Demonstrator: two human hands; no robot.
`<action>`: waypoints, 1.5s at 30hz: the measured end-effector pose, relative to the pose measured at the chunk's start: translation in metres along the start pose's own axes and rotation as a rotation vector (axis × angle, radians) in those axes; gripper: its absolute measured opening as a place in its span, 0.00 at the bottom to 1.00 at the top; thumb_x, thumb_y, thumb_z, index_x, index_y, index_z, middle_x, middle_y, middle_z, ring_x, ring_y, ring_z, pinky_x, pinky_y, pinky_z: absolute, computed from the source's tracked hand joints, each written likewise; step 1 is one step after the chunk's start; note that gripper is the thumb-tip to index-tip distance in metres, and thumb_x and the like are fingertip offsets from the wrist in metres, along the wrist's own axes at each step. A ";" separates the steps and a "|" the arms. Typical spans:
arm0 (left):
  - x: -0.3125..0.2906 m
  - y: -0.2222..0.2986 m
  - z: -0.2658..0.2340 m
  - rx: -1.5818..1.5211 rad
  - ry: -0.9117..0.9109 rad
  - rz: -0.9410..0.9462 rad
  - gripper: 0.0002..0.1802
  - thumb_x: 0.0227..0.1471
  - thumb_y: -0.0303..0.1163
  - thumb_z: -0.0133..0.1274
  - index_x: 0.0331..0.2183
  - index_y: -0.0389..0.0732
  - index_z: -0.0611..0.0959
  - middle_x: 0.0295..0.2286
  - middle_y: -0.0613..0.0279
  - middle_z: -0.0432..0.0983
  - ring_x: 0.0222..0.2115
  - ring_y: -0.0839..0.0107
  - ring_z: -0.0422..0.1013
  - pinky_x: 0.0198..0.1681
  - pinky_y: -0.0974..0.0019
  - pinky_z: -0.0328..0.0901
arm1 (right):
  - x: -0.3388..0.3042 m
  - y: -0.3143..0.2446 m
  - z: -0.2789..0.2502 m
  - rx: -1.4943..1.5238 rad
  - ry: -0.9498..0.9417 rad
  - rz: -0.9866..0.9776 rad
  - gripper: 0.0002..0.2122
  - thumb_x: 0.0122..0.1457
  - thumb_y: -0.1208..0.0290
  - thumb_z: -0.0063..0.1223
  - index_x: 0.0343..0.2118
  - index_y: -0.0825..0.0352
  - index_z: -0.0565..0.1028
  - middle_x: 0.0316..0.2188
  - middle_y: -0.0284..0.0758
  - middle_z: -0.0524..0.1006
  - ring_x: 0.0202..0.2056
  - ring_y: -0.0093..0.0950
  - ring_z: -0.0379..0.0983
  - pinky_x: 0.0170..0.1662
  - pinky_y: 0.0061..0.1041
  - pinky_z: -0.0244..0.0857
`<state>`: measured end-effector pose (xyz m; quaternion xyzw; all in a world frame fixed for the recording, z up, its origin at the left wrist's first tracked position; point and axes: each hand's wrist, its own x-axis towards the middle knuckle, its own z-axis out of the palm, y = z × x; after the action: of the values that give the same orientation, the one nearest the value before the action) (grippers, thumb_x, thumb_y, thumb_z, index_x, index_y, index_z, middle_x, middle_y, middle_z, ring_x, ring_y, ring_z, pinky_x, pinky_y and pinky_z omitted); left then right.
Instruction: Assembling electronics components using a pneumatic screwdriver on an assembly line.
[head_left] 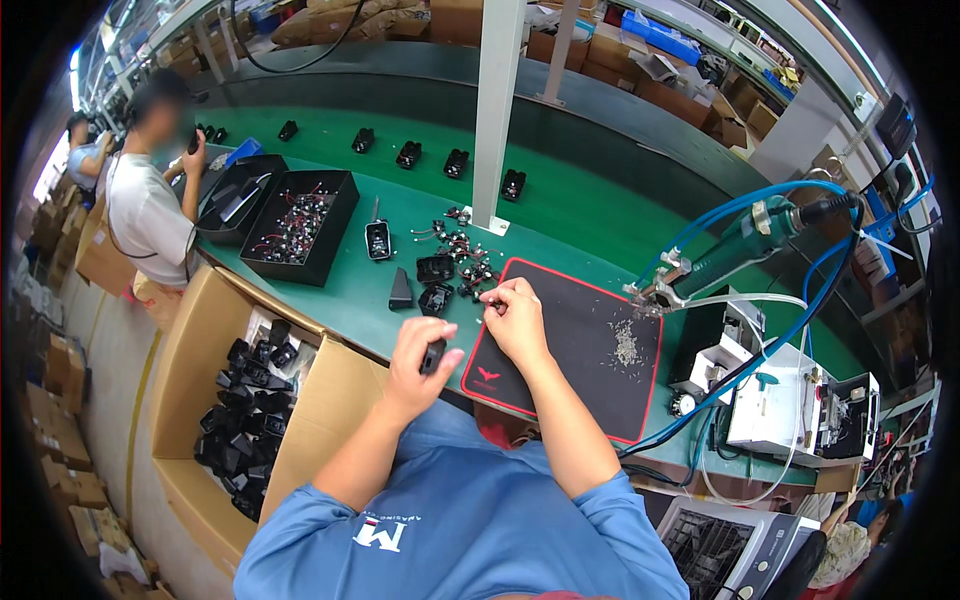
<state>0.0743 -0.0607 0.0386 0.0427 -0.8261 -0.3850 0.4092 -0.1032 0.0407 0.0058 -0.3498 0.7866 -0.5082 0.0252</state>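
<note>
My left hand [412,372] is closed around a small black plastic housing [433,357], above the table's near edge. Over the left edge of a black mat with a red border [568,380], my right hand [516,318] pinches its fingertips together. Whatever they hold is too small to make out, though something dark shows at the tips. Just beyond the hands are black housings [435,269] and a wedge-shaped black piece [400,290]. Near them lies a loose heap of small parts with red and black wires [458,245]. Small silvery screws [626,345] are scattered on the mat's right side.
A cardboard box [170,440] of black housings stands at my left. Beyond it, a black tray [345,240] holds wired parts. A green power screwdriver [735,250] with blue hoses hangs at right, near a white machine [765,410]. Housings line the green belt [600,215]; a co-worker [150,200] stands far left.
</note>
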 end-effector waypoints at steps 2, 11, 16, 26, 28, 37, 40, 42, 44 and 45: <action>-0.011 0.003 0.002 -0.019 -0.038 -0.008 0.20 0.50 0.27 0.67 0.46 0.38 0.81 0.40 0.54 0.78 0.43 0.53 0.73 0.49 0.57 0.67 | -0.006 0.006 -0.001 -0.040 0.031 -0.046 0.07 0.51 0.82 0.66 0.34 0.68 0.85 0.34 0.36 0.76 0.30 0.27 0.78 0.35 0.28 0.74; -0.025 0.006 0.010 -0.052 -0.243 -0.198 0.32 0.50 0.27 0.68 0.56 0.37 0.74 0.37 0.54 0.73 0.39 0.55 0.69 0.51 0.56 0.66 | -0.021 -0.002 -0.025 0.078 0.072 0.057 0.07 0.51 0.84 0.62 0.33 0.67 0.81 0.35 0.36 0.77 0.29 0.29 0.79 0.34 0.31 0.75; -0.028 -0.002 0.024 -0.140 -0.401 -0.189 0.44 0.50 0.27 0.68 0.64 0.36 0.64 0.47 0.50 0.69 0.43 0.52 0.70 0.56 0.55 0.64 | -0.036 0.005 -0.036 -0.148 -0.079 0.018 0.08 0.51 0.80 0.62 0.35 0.65 0.81 0.34 0.39 0.76 0.36 0.40 0.79 0.40 0.38 0.74; 0.010 0.008 0.061 -0.009 -0.526 -0.116 0.30 0.49 0.29 0.67 0.55 0.44 0.79 0.46 0.54 0.74 0.44 0.53 0.75 0.49 0.55 0.70 | -0.133 -0.009 -0.102 -0.452 0.245 -0.012 0.07 0.53 0.85 0.62 0.35 0.70 0.79 0.36 0.41 0.78 0.35 0.40 0.79 0.39 0.34 0.74; 0.013 0.013 0.076 0.096 -0.533 -0.002 0.30 0.47 0.30 0.66 0.54 0.47 0.79 0.43 0.59 0.74 0.39 0.55 0.76 0.42 0.54 0.71 | -0.143 -0.006 -0.111 -0.483 0.262 0.026 0.08 0.54 0.85 0.61 0.37 0.71 0.80 0.37 0.42 0.78 0.37 0.41 0.79 0.40 0.35 0.74; 0.010 0.014 0.139 0.156 -0.520 -0.005 0.29 0.47 0.34 0.66 0.52 0.43 0.77 0.43 0.56 0.74 0.45 0.53 0.73 0.45 0.52 0.67 | -0.159 0.001 -0.133 -0.202 0.159 0.223 0.12 0.54 0.83 0.64 0.42 0.71 0.81 0.40 0.40 0.80 0.36 0.32 0.79 0.39 0.29 0.75; 0.017 0.007 0.124 0.191 -0.527 -0.106 0.38 0.45 0.38 0.71 0.56 0.40 0.74 0.52 0.50 0.70 0.53 0.48 0.70 0.52 0.49 0.66 | -0.156 -0.001 -0.135 -0.196 0.140 0.238 0.12 0.54 0.82 0.66 0.42 0.69 0.82 0.42 0.39 0.80 0.36 0.31 0.80 0.36 0.29 0.75; 0.023 0.013 0.112 0.169 -0.549 -0.091 0.43 0.44 0.39 0.72 0.59 0.39 0.72 0.57 0.47 0.68 0.56 0.47 0.68 0.55 0.50 0.65 | -0.156 -0.001 -0.134 -0.198 0.146 0.236 0.12 0.54 0.81 0.66 0.41 0.68 0.82 0.42 0.39 0.80 0.36 0.31 0.80 0.36 0.29 0.76; 0.028 0.019 0.100 0.096 -0.783 -0.114 0.55 0.42 0.42 0.74 0.66 0.38 0.65 0.64 0.45 0.60 0.60 0.47 0.65 0.58 0.48 0.62 | -0.155 0.004 -0.132 -0.227 0.163 0.189 0.11 0.51 0.81 0.69 0.39 0.69 0.83 0.42 0.38 0.81 0.35 0.29 0.80 0.36 0.25 0.75; 0.030 0.010 0.096 0.095 -0.788 -0.110 0.55 0.42 0.42 0.74 0.66 0.38 0.65 0.64 0.45 0.60 0.60 0.47 0.65 0.58 0.48 0.62 | -0.156 0.008 -0.131 -0.228 0.169 0.193 0.11 0.51 0.81 0.69 0.39 0.69 0.83 0.42 0.38 0.81 0.35 0.29 0.80 0.36 0.25 0.75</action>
<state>-0.0108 -0.0071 0.0291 -0.0454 -0.9332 -0.3547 0.0372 -0.0416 0.2352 0.0135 -0.2295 0.8683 -0.4387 -0.0321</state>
